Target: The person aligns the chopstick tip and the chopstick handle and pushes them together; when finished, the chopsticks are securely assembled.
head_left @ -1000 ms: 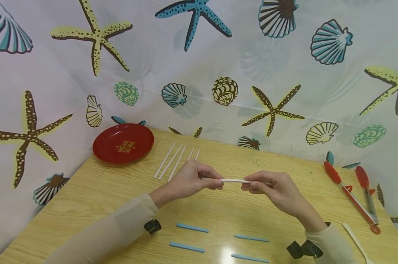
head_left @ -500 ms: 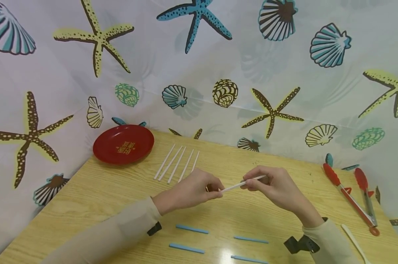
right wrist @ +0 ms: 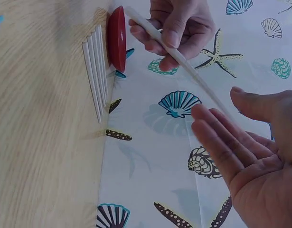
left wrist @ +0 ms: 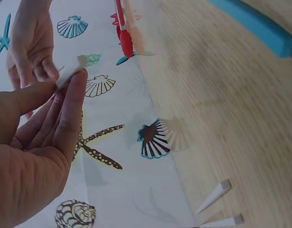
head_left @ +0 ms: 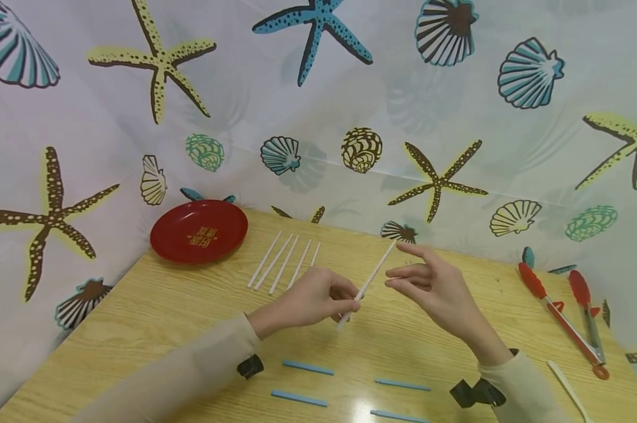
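Observation:
In the head view my left hand (head_left: 310, 299) pinches a white chopstick (head_left: 373, 274) between thumb and fingers, above the middle of the table. The chopstick slants up and away to the right. My right hand (head_left: 437, 294) is at its far end, fingers spread and loosely extended; whether the index fingertip touches the stick I cannot tell. In the left wrist view, the near end of the chopstick (left wrist: 70, 71) pokes out past my left thumb. The right wrist view shows the chopstick running from my left hand (right wrist: 183, 28) toward the gap between my right thumb and fingers (right wrist: 226, 142).
Several white chopsticks (head_left: 279, 264) lie side by side at the table's back left, beside a red plate (head_left: 199, 232). Several short blue sticks (head_left: 299, 398) lie near the front. At the right are red-tipped tongs (head_left: 572, 326) and a pale utensil handle (head_left: 568, 388). A patterned cloth hangs behind.
The chopstick has swung from roughly level between both hands to a steep slant in the left hand. The right hand has let go of its pinch and its fingers have spread.

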Demonstrator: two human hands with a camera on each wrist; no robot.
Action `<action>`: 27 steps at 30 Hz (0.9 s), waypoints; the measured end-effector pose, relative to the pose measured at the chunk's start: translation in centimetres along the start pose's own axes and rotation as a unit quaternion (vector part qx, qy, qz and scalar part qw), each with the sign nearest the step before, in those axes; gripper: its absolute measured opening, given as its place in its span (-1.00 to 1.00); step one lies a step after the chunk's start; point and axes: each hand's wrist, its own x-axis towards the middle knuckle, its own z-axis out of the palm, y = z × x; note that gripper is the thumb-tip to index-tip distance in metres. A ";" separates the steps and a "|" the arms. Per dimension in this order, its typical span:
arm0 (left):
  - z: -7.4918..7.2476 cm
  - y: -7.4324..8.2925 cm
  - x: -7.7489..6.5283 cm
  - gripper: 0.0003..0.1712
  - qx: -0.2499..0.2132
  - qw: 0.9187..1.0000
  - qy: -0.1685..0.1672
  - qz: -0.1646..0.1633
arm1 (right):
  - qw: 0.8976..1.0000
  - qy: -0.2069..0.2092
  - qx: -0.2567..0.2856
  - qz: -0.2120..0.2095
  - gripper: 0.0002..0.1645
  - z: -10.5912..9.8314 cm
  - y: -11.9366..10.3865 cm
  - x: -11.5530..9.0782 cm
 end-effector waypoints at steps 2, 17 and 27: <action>-0.3 -0.3 0.1 -0.89 -0.059 0.998 0.001 -0.035 | 1.000 -0.013 -0.005 0.010 -0.36 0.0 0.2 -0.4; -2.6 -4.8 1.4 -0.73 -0.244 0.962 0.011 -0.124 | 0.944 -0.283 -0.169 0.004 -0.71 2.2 1.8 -4.8; -3.8 -8.3 1.5 -0.74 -0.237 0.956 0.021 -0.173 | 0.929 -0.297 -0.218 0.022 -0.71 3.7 2.5 -6.2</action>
